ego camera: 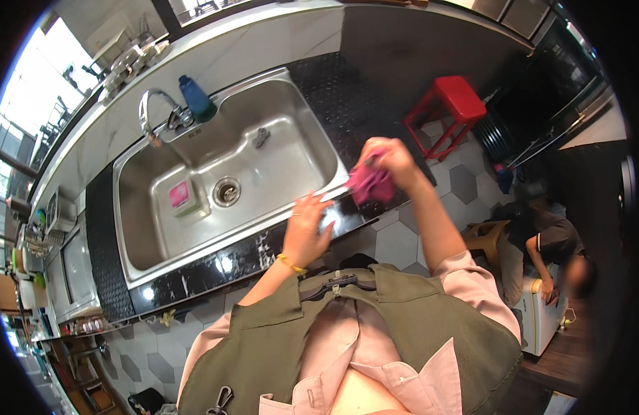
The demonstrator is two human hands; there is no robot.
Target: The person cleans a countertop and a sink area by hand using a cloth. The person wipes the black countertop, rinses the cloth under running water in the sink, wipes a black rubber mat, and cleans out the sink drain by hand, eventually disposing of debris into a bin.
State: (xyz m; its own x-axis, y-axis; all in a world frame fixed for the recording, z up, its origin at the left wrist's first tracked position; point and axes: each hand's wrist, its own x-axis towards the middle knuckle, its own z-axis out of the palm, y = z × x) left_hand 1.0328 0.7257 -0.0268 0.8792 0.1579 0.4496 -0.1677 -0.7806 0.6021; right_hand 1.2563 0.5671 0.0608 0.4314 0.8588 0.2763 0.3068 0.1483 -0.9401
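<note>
A bunched magenta cloth (371, 179) is gripped in my right hand (394, 158), over the black countertop (332, 101) just right of the sink. My left hand (306, 231) has its fingers spread at the sink's front rim; whether it presses on the rim I cannot tell. The stainless-steel sink (262, 176) holds a pale block with a pink top (179, 194), left of the drain (226, 192). A small grey scouring pad (261, 137) lies on the sink's raised rear ledge. Water drops dot the counter behind my right hand.
A chrome faucet (148, 116) and a blue bottle (197, 98) stand behind the sink. Past the counter's right end is a red plastic stool (454, 101). Another person (558, 238) bends over a white box (542, 311) at right. Bowls (127, 65) line the rear ledge.
</note>
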